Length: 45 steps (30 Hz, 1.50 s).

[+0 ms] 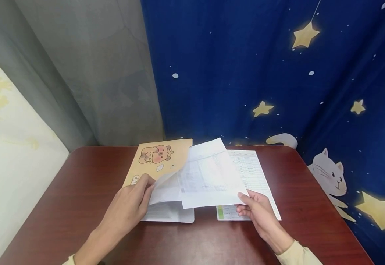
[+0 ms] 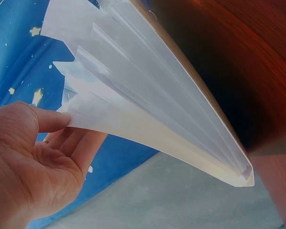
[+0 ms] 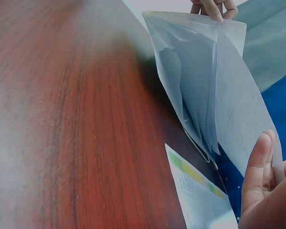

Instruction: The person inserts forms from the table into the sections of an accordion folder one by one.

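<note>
A tan folder (image 1: 179,152) with a cartoon bear on its cover lies at the middle left of the table. My left hand (image 1: 129,204) pinches the cover's near edge and lifts it. In the left wrist view, several translucent pockets (image 2: 133,76) fan out inside it. Between thumb and fingers, my right hand (image 1: 261,213) holds the near right corner of a white sheet of paper (image 1: 212,173). That sheet slants over the table, its left part at the folder's opening. Under it, to the right, a printed table sheet (image 1: 261,184) with a green-marked corner lies flat.
The dark red wooden table (image 1: 63,206) ends at a blue curtain (image 1: 218,73) with stars and a grey curtain (image 1: 113,92) behind it. A pale wall (image 1: 13,147) stands along the left side.
</note>
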### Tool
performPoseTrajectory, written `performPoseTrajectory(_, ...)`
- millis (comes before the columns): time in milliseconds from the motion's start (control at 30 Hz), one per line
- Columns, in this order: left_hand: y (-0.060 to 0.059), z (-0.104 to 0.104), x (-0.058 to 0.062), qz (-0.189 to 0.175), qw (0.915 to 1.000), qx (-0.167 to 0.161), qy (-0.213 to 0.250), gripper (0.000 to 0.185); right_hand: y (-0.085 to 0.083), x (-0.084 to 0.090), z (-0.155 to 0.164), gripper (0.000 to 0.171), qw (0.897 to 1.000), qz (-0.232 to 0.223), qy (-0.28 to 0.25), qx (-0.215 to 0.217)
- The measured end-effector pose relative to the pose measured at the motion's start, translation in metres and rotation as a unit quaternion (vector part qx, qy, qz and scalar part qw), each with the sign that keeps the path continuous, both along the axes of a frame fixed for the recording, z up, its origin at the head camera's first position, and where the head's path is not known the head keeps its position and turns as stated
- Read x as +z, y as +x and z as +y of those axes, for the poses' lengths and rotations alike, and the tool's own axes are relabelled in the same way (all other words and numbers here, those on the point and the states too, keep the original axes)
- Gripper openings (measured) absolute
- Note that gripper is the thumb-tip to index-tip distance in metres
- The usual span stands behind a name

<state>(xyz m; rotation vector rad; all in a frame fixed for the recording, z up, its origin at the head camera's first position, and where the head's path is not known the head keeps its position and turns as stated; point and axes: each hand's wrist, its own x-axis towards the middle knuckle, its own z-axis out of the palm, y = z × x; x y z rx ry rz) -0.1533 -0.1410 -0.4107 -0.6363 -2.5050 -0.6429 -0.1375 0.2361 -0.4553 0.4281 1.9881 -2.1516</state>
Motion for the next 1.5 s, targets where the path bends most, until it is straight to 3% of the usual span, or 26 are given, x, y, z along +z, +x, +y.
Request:
performPoseTrajectory(633,-0.002,0.002,-0.002,-0.003,1.0000,-0.001,0.000,0.018,-0.016,-0.002,-0.035,0.039,0.999,0.026,-0.005,-0.027)
performPoseTrajectory(1200,0.000,0.003,-0.003,-0.011,0.9999,0.007,-0.004,0.018,-0.014,-0.005,-0.070,0.030,0.999,0.048,0.002,0.018)
performPoseTrajectory(1500,0.000,0.003,-0.003,-0.008,0.9999,0.009,0.000,0.017,-0.010,-0.006,-0.077,0.028,0.998,0.064,-0.002,0.016)
